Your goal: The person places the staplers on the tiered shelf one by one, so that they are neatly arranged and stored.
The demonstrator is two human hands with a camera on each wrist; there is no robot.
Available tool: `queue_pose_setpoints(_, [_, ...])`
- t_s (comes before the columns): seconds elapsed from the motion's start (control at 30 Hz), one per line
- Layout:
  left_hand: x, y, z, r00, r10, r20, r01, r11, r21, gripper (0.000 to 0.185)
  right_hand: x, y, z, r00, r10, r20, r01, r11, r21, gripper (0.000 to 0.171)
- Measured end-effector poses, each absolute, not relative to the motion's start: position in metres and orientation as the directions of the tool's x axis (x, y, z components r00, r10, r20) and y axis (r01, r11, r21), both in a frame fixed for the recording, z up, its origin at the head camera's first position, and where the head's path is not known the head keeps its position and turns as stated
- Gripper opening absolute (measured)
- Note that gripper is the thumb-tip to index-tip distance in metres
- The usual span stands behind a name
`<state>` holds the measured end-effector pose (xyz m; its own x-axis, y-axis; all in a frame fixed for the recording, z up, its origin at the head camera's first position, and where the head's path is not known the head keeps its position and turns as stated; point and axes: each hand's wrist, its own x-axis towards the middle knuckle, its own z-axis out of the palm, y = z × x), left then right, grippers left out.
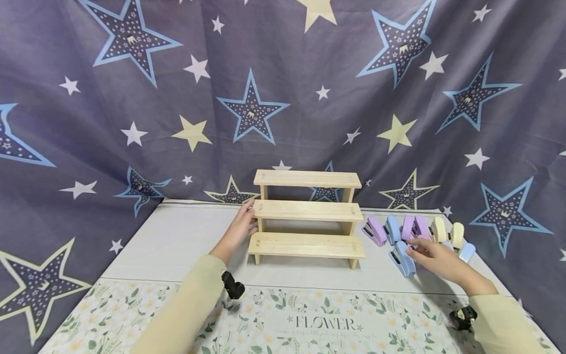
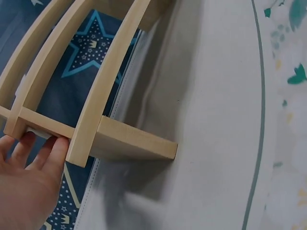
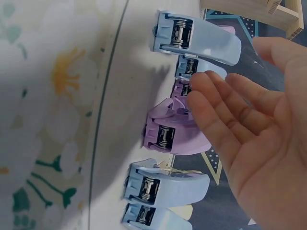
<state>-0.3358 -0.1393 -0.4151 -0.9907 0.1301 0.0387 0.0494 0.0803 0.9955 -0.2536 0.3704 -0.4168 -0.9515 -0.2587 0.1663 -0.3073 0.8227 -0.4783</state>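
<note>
A three-tier wooden step shelf (image 1: pixel 307 210) stands at the middle of the table. My left hand (image 1: pixel 242 227) is at its left side, and in the left wrist view its fingertips touch the side board (image 2: pixel 50 122). My right hand (image 1: pixel 435 258) hovers over a group of staplers to the right of the shelf, fingers spread and loosely bent, holding nothing. Nearest to its fingertips is a blue stapler (image 1: pixel 403 259) at the front. In the right wrist view the palm shows beside a purple stapler (image 3: pixel 175 132) and a large blue stapler (image 3: pixel 199 38).
Behind the front row stand another purple stapler (image 1: pixel 375 231), a blue one (image 1: pixel 391 229) and a yellow one (image 1: pixel 457 235); a further blue stapler (image 1: pixel 467 252) is at the far right. A star-patterned cloth (image 1: pixel 283 123) hangs behind. A flower-print mat (image 1: pixel 327 305) covers the table's front.
</note>
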Motion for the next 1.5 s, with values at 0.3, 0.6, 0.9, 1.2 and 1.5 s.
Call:
queue_pose_setpoints(0.3, [-0.339,-0.140,-0.417,-0.991,0.130,0.020,0.026,0.047,0.999,0.051,-0.256,0.369,-0.424,-0.942,-0.302,0.144,-0.334,0.822,-0.461,0.034])
queue_pose_setpoints(0.6, [-0.338,-0.143,-0.424,-0.991,0.128,0.024,0.029,0.033,0.999,0.050,-0.253,0.367,-0.430,-0.957,-0.290,0.016,-0.261,0.835,-0.484,0.027])
queue_pose_setpoints(0.9, [-0.337,-0.141,-0.423,-0.989,0.135,0.051,0.057,0.044,0.997,0.051,-0.252,0.369,-0.434,-0.943,-0.329,0.043,-0.306,0.813,-0.496,0.027])
queue_pose_setpoints(1.2, [-0.339,-0.141,-0.424,-0.989,0.137,0.051,0.059,0.061,0.996,0.051,-0.253,0.370,-0.434,-0.945,-0.324,0.053,-0.306,0.811,-0.498,0.031])
queue_pose_setpoints(1.5, [-0.336,-0.141,-0.422,-0.991,0.122,0.051,0.059,0.065,0.996,0.051,-0.254,0.362,-0.414,-0.919,-0.355,0.173,-0.394,0.797,-0.457,0.030])
